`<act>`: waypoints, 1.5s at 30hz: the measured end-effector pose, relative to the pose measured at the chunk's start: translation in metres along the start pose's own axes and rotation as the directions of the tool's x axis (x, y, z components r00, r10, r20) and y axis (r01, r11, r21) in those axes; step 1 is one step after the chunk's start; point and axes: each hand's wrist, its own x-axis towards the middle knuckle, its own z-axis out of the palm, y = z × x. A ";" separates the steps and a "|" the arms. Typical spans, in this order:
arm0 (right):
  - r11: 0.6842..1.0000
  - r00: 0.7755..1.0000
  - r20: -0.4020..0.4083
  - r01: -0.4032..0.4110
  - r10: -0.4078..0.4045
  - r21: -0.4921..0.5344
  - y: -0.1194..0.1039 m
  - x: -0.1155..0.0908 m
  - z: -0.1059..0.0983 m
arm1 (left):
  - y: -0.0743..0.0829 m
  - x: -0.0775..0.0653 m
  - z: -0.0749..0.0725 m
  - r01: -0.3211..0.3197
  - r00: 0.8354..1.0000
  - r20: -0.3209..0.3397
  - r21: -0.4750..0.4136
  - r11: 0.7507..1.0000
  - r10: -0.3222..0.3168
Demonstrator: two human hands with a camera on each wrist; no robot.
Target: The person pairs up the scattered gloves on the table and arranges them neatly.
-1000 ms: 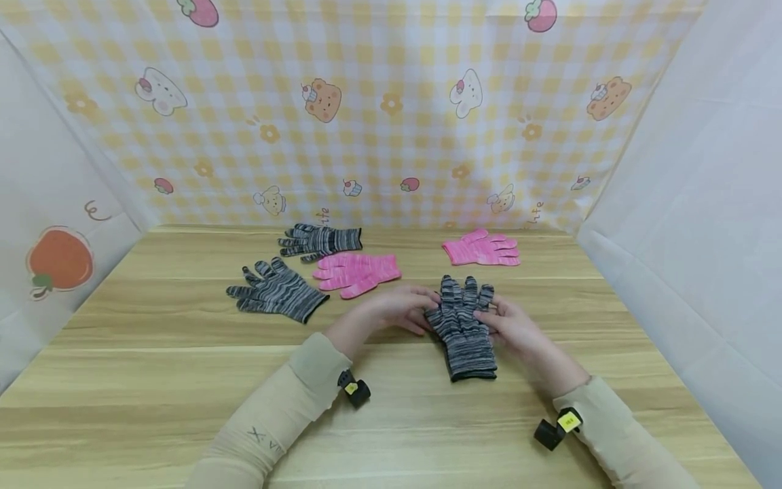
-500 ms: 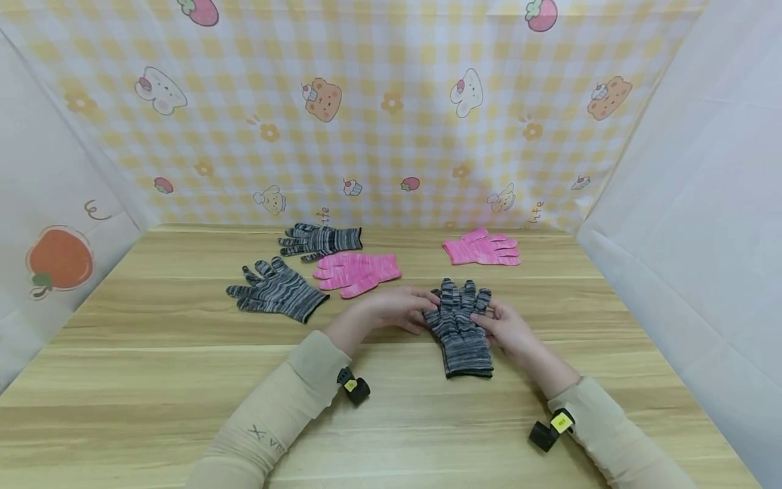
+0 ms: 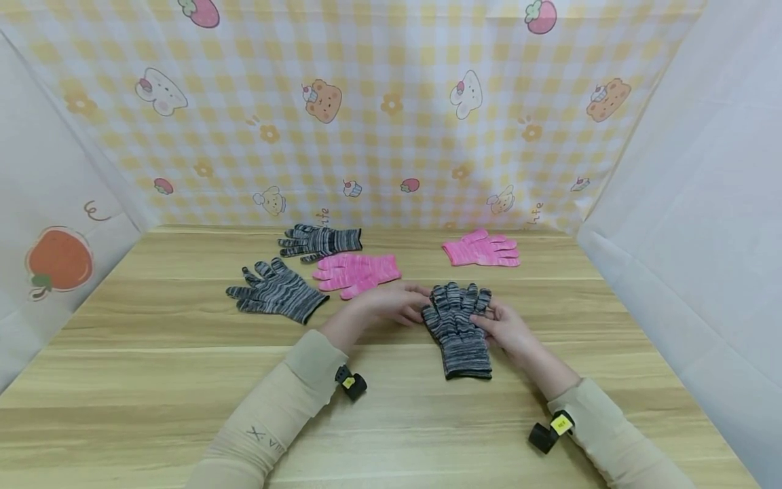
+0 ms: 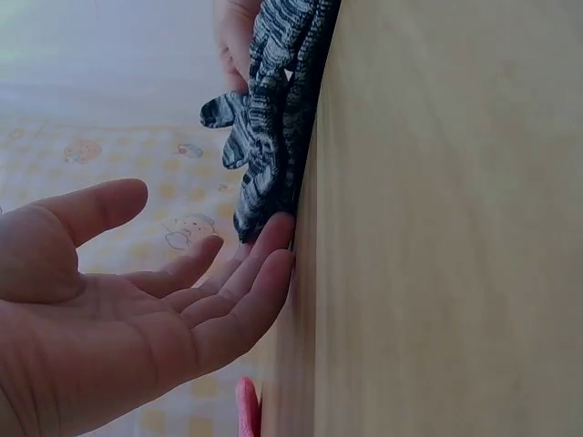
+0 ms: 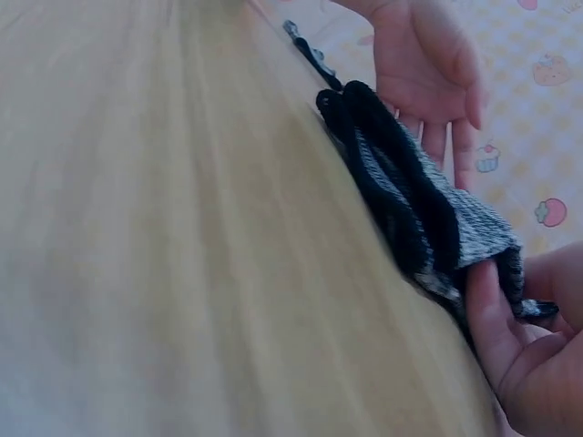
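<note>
In the head view, grey-and-black knitted gloves [image 3: 461, 339] lie together right of centre, fingers pointing away and cuffs towards me. Two dark cuff edges show in the right wrist view, one above the other. My right hand [image 3: 507, 329] pinches the gloves' right side, thumb on top and the other fingers partly hidden beneath. To their left is my left hand [image 3: 397, 302], its thumb spread and its fingers nearly straight. The left wrist view shows its fingertips [image 4: 275, 238] by the end of a glove finger; whether they touch I cannot tell.
Two more grey-and-black gloves, a nearer one [image 3: 280, 292] and a farther one [image 3: 320, 241], lie on the left half of the wooden table [image 3: 153, 380]. A pink glove [image 3: 357, 273] lies beside them, another pink glove [image 3: 481, 248] farther right. A checked curtain [image 3: 391, 149] stands behind.
The gloves have shifted slightly left and towards me with my right hand. My left hand has drawn back a little to the left from their edge.
</note>
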 end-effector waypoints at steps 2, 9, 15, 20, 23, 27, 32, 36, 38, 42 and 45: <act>0.999 1.000 -0.021 -0.006 0.005 -0.047 -0.002 0.001 -0.002 | 0.000 0.000 -0.002 -0.004 1.000 -0.005 0.027 1.000 0.004; 0.986 1.000 -0.026 -0.001 -0.003 -0.167 -0.011 0.001 -0.012 | 0.002 -0.001 -0.008 -0.017 1.000 0.001 0.135 0.991 0.017; 0.984 0.998 -0.012 0.058 -0.061 -0.171 -0.014 0.000 -0.018 | 0.006 -0.001 -0.010 -0.030 1.000 0.015 0.282 0.959 0.027; 0.981 0.997 -0.032 0.064 -0.071 -0.182 -0.009 0.004 -0.020 | 0.007 0.004 -0.009 -0.072 0.997 0.061 0.378 0.923 0.053; 0.980 0.997 -0.041 0.061 -0.070 -0.189 -0.006 0.008 -0.022 | 0.008 0.007 -0.008 -0.087 0.995 0.073 0.421 0.903 0.061; 0.974 0.996 -0.054 0.052 -0.065 -0.219 -0.004 0.011 -0.023 | 0.011 0.009 -0.006 -0.078 0.997 0.061 0.492 0.867 0.055; 0.963 0.996 -0.070 0.033 -0.054 -0.266 -0.006 0.014 -0.022 | 0.012 0.014 -0.003 -0.059 0.998 0.046 0.531 0.845 0.040; 0.958 0.995 -0.089 0.007 -0.034 -0.288 -0.007 0.017 -0.022 | 0.014 0.017 -0.002 -0.054 0.998 0.046 0.552 0.832 0.035; 0.955 0.995 -0.093 -0.007 -0.021 -0.295 -0.007 0.018 -0.022 | 0.014 0.019 -0.001 -0.053 0.998 0.042 0.564 0.824 0.036; 0.959 0.994 -0.106 -0.050 0.021 -0.280 -0.009 0.020 -0.020 | 0.014 0.022 0.000 -0.039 0.999 0.024 0.576 0.817 0.031; 0.962 0.989 -0.131 -0.094 0.062 -0.258 -0.012 0.021 -0.019 | 0.014 0.023 0.001 -0.024 1.000 0.011 0.581 0.814 0.021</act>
